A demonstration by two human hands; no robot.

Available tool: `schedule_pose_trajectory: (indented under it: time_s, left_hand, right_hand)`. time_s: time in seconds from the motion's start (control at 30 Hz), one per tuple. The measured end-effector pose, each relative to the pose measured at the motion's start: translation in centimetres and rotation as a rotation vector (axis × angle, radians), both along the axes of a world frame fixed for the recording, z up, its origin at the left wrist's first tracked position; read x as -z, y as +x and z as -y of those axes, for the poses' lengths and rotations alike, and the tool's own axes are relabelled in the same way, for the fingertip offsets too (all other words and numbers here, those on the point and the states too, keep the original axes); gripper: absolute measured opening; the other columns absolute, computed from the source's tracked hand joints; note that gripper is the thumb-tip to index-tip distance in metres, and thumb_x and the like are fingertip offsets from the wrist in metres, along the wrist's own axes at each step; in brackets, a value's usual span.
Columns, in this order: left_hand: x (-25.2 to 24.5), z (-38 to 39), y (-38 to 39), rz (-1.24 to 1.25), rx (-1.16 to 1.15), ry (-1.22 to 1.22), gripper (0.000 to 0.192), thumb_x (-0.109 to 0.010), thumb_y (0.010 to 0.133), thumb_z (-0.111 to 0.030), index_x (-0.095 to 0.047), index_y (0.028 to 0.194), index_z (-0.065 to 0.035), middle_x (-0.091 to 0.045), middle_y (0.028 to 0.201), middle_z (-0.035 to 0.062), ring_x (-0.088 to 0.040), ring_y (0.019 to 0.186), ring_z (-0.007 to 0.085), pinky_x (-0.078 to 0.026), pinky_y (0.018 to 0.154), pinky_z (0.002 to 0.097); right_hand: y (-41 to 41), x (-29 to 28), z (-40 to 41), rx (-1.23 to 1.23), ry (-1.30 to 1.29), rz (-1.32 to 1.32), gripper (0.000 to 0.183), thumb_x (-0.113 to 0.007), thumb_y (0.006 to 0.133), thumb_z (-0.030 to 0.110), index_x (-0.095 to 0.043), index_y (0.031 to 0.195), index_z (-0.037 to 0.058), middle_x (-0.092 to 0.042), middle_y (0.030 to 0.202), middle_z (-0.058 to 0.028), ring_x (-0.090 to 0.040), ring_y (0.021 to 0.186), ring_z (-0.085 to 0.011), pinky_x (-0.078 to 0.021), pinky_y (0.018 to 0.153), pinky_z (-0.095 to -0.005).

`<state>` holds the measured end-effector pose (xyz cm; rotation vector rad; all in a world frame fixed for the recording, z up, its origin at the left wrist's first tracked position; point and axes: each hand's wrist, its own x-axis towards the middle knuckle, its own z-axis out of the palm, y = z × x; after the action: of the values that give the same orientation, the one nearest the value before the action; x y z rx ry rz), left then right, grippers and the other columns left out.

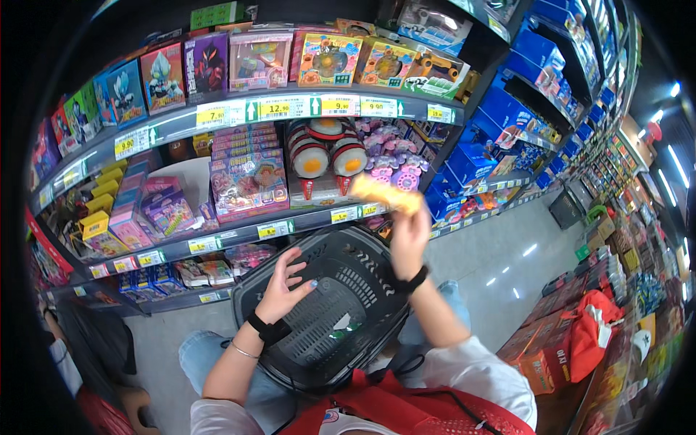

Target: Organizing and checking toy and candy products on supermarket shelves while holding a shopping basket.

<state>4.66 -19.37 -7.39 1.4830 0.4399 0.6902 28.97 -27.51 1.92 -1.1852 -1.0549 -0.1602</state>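
Note:
My right hand [411, 239] grips a small yellow-orange packaged item [386, 194], blurred by motion, in front of the lower toy shelf. My left hand [284, 285] is held over the left side of a black plastic shopping basket [321, 375], fingers apart and holding nothing. At the bottom of the basket lies a small white and green thing [342, 323]. Just behind the held item, round toys with a fried-egg design [311, 159] and pink and purple toy telephones [405, 176] fill the shelf.
Boxed toys [329, 60] line the upper shelf, above a price rail [283, 107]. Pink boxed sets [250, 185] stand at the lower shelf's middle. Blue packages [473, 163] stack at the right. A person's arm [54, 331] shows at the lower left, and a red bag [590, 331] at the right.

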Motion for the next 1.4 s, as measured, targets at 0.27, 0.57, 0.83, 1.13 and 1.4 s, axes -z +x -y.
schedule_pose_trajectory:
  time_s: [0.27,0.57,0.83,1.13,1.4]
  left_hand:
    - [0.7,-2.5,0.7,0.062,-0.083,-0.05,0.065,-0.07,0.079,-0.005,-0.035,0.134,-0.0102,-0.042,0.132,0.011,-0.05,0.113,0.0199,-0.047,0.087,0.0319]
    - [0.7,-2.2,-0.7,0.054,-0.07,-0.054,0.065,-0.07,0.08,-0.007,-0.035,0.134,-0.0108,-0.042,0.131,0.0106,-0.051,0.111,0.0185,-0.047,0.087,0.0318]
    - [0.7,-2.4,-0.8,0.122,-0.06,-0.094,0.064,-0.069,0.081,-0.006,-0.034,0.135,-0.0108,-0.042,0.13,0.0106,-0.052,0.109,0.0189,-0.048,0.087,0.032]
    - [0.5,-2.5,-1.0,0.129,-0.042,-0.076,0.063,-0.067,0.082,-0.005,-0.034,0.135,-0.0115,-0.041,0.128,0.0103,-0.053,0.108,0.0187,-0.047,0.087,0.0317]
    - [-0.3,-2.2,-0.9,0.178,-0.043,-0.06,0.059,-0.063,0.083,-0.001,-0.036,0.134,-0.0102,-0.045,0.125,0.0086,-0.054,0.108,0.0182,-0.046,0.091,0.0315]
  right_hand:
    - [8.9,-23.7,-7.1,0.449,-0.033,1.02,0.028,-0.056,0.087,0.007,-0.056,0.114,0.0014,-0.062,0.092,-0.0175,-0.058,0.087,-0.0352,-0.0457,0.076,-0.0384]
    - [8.3,-24.5,-12.9,0.57,-0.405,1.219,0.034,-0.063,0.081,0.023,-0.061,0.11,0.0064,-0.058,0.11,-0.0177,-0.055,0.101,-0.0316,-0.0495,0.078,-0.0431]
    - [9.1,-26.5,-13.3,0.447,-0.658,1.284,0.073,-0.072,0.077,0.033,-0.041,0.135,0.0035,-0.047,0.13,-0.0185,-0.042,0.123,-0.0362,-0.0326,0.104,-0.043]
    - [4.1,-24.3,-17.4,0.35,-0.312,1.401,0.048,-0.059,0.087,0.032,-0.047,0.125,0.0043,-0.053,0.122,-0.0144,-0.047,0.118,-0.0324,-0.026,0.106,-0.0558]
    - [2.9,-22.6,-12.7,0.045,-0.081,0.965,0.041,-0.07,0.077,0.008,-0.048,0.111,0.0025,-0.058,0.106,-0.0155,-0.059,0.095,-0.03,-0.0474,0.082,-0.0352]
